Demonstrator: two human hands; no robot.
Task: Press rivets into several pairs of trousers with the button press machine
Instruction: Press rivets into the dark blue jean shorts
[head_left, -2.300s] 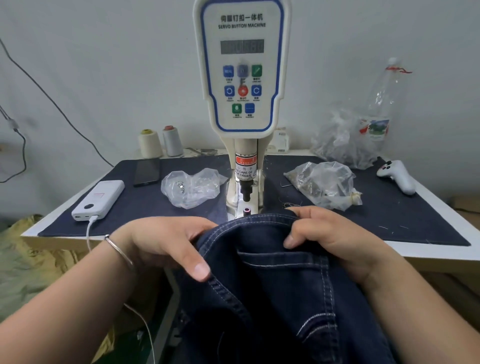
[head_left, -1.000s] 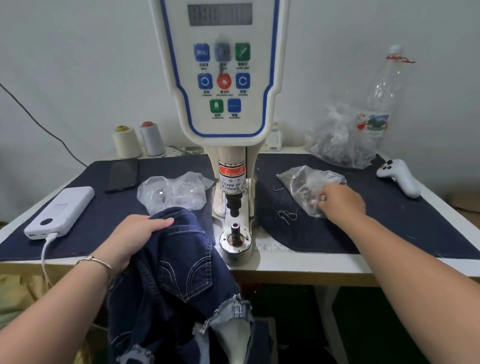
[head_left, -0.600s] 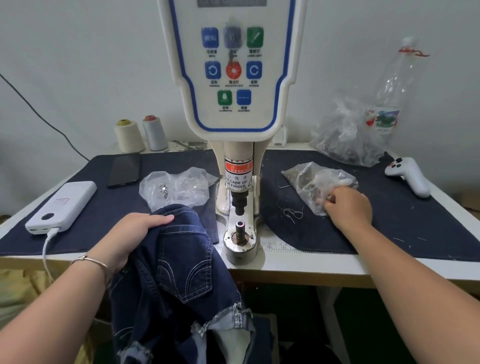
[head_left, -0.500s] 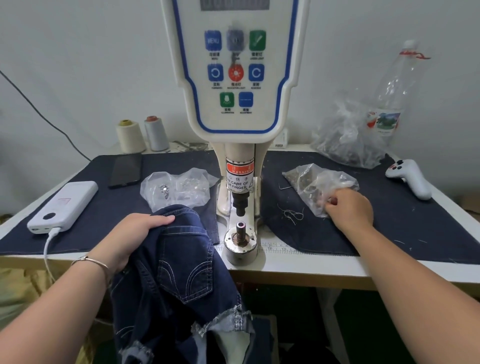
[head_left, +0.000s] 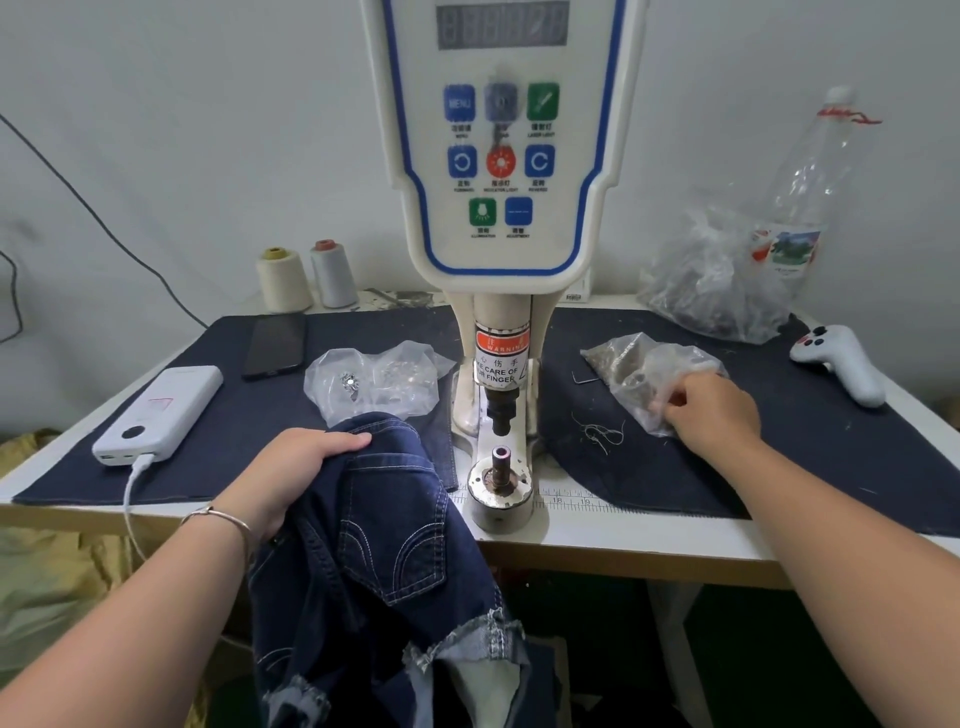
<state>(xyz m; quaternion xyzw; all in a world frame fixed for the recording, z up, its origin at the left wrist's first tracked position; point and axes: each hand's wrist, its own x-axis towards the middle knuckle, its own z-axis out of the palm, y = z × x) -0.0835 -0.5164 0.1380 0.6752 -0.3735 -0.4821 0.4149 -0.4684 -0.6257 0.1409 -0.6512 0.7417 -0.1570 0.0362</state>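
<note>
Fingers (head_left: 675, 402) of right hand (head_left: 711, 410) pinch rivet bag (head_left: 639, 374) — dark mat (head_left: 779, 441), white table (head_left: 623, 540), grey wall (head_left: 182, 156).

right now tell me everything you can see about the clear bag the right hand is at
The clear plastic bag is thin and crumpled, lying slumped on the dark cloth mat to the right of the button press machine. Small greyish metal pieces show through it, too small to identify. The right hand rests on its near right corner with fingers curled at the plastic. Loose threads lie just in front of it.

Press label (head_left: 500, 358) – "WARNING", "CARE OF FINGER"; button (head_left: 459, 103) – "MENU".
</note>
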